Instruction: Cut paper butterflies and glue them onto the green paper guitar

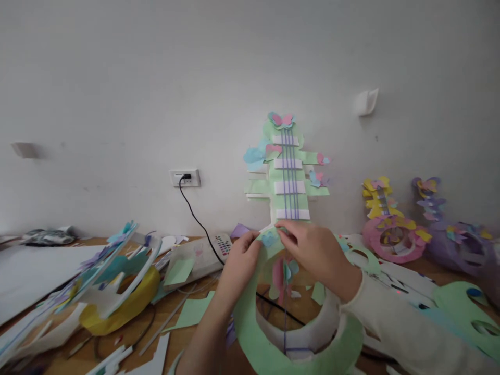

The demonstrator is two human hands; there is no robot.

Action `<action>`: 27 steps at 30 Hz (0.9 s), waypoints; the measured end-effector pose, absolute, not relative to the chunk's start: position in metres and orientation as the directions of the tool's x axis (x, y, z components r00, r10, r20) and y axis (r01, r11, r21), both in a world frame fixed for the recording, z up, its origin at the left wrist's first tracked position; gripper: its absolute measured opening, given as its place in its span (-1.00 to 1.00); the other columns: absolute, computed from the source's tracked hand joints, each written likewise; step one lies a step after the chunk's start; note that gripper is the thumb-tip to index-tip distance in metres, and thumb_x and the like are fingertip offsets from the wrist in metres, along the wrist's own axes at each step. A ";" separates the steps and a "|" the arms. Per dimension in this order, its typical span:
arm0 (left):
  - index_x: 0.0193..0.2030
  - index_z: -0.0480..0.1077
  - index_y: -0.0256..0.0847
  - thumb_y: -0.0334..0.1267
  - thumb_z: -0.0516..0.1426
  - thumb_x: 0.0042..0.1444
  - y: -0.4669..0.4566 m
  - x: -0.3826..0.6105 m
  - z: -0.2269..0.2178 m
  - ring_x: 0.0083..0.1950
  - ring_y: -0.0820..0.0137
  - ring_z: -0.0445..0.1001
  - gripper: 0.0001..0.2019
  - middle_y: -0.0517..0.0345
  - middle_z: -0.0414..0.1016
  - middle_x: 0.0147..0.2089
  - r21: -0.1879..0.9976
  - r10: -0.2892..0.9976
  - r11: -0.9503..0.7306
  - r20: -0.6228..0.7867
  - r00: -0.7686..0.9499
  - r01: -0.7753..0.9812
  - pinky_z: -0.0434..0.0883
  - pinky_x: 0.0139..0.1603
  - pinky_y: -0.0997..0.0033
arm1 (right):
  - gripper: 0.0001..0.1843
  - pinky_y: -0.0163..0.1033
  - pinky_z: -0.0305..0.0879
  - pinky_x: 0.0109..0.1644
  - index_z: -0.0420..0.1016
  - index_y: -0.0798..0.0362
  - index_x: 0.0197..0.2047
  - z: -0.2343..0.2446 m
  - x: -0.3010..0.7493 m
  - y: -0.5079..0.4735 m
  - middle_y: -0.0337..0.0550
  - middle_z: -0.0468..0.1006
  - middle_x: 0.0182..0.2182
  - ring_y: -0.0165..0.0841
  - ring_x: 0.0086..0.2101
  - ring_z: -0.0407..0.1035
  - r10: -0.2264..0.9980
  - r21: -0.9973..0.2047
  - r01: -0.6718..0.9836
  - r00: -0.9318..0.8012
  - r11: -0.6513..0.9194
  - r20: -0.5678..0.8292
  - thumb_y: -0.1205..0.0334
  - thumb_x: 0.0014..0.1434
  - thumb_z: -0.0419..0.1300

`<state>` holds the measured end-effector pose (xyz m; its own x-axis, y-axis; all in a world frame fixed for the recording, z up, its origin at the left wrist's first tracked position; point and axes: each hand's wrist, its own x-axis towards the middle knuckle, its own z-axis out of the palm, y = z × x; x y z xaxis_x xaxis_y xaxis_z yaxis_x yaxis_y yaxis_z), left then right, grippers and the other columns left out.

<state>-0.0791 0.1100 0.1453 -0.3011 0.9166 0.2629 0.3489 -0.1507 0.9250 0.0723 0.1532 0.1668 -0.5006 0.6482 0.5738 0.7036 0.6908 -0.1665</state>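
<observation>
I hold a green foam-paper guitar (289, 177) upright in front of me, its neck pointing up with purple strings, white frets and paper butterflies. My left hand (241, 260) grips the left side where neck meets the round body (250, 323). My right hand (312, 247) pinches at the same junction, fingers closed near a small blue butterfly (269, 238). Pink and blue butterflies hang inside the body's hole. A cream sleeve covers my right forearm.
A yellow and blue guitar cutout (117, 291) lies at the left among paper scraps. A pink-yellow guitar (390, 229) and a purple one (453, 234) lean on the wall at right. A black cable runs from the wall socket (185, 178) across the wooden table.
</observation>
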 end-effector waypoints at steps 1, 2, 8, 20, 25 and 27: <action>-0.35 0.49 -0.17 -0.26 -0.04 -0.06 0.109 -0.079 0.146 -0.29 0.25 0.41 -0.72 0.16 0.47 -0.45 0.924 0.921 -0.143 0.255 -0.295 0.354 0.33 -0.29 0.38 | -0.79 -0.27 0.01 -0.43 0.53 -0.05 -0.09 0.171 0.070 0.156 -0.23 0.64 -0.38 -0.31 -0.39 0.48 0.652 -0.175 0.695 -0.514 0.697 0.558 0.22 0.27 0.10; -0.34 0.49 -0.18 -0.28 -0.07 -0.07 0.109 -0.080 0.147 -0.29 0.25 0.41 -0.69 0.15 0.48 -0.44 0.922 0.925 -0.141 0.252 -0.283 0.361 0.32 -0.31 0.38 | -0.79 -0.28 0.00 -0.43 0.53 -0.05 -0.09 0.174 0.068 0.158 -0.22 0.64 -0.38 -0.32 -0.38 0.47 0.650 -0.180 0.682 -0.534 0.709 0.540 0.20 0.28 0.09; -0.29 0.50 -0.23 -0.31 -0.13 -0.06 0.107 -0.082 0.146 -0.23 0.24 0.40 -0.62 0.07 0.53 -0.35 0.900 0.927 -0.188 0.295 -0.231 0.394 0.31 -0.27 0.36 | -0.78 -0.28 -0.07 -0.45 0.54 -0.01 -0.21 0.178 0.058 0.161 -0.21 0.61 -0.44 -0.36 -0.45 0.40 0.666 -0.169 0.682 -0.578 0.711 0.470 0.22 0.29 0.06; -0.30 0.51 -0.17 -0.32 -0.11 -0.05 0.109 -0.081 0.144 -0.27 0.26 0.42 -0.64 0.13 0.53 -0.39 0.915 0.925 -0.187 0.286 -0.248 0.357 0.30 -0.32 0.39 | -0.81 -0.26 -0.13 -0.47 0.53 0.00 -0.26 0.176 0.058 0.159 -0.22 0.60 -0.46 -0.35 -0.46 0.40 0.679 -0.101 0.735 -0.553 0.671 0.482 0.25 0.26 0.08; -0.32 0.50 -0.18 -0.33 -0.10 -0.05 0.107 -0.080 0.146 -0.27 0.25 0.43 -0.66 0.13 0.52 -0.42 0.918 0.926 -0.175 0.277 -0.258 0.355 0.30 -0.34 0.38 | -0.79 -0.26 -0.09 -0.46 0.55 0.00 -0.24 0.178 0.061 0.159 -0.21 0.61 -0.45 -0.33 -0.45 0.42 0.672 -0.124 0.714 -0.565 0.689 0.478 0.25 0.27 0.07; -0.34 0.49 -0.18 -0.34 -0.10 -0.04 0.106 -0.080 0.147 -0.27 0.24 0.44 -0.67 0.12 0.52 -0.42 0.917 0.923 -0.169 0.276 -0.268 0.361 0.31 -0.34 0.38 | -0.77 -0.28 -0.05 -0.45 0.55 -0.01 -0.17 0.180 0.063 0.160 -0.22 0.62 -0.42 -0.33 -0.42 0.44 0.655 -0.159 0.686 -0.560 0.710 0.507 0.22 0.30 0.05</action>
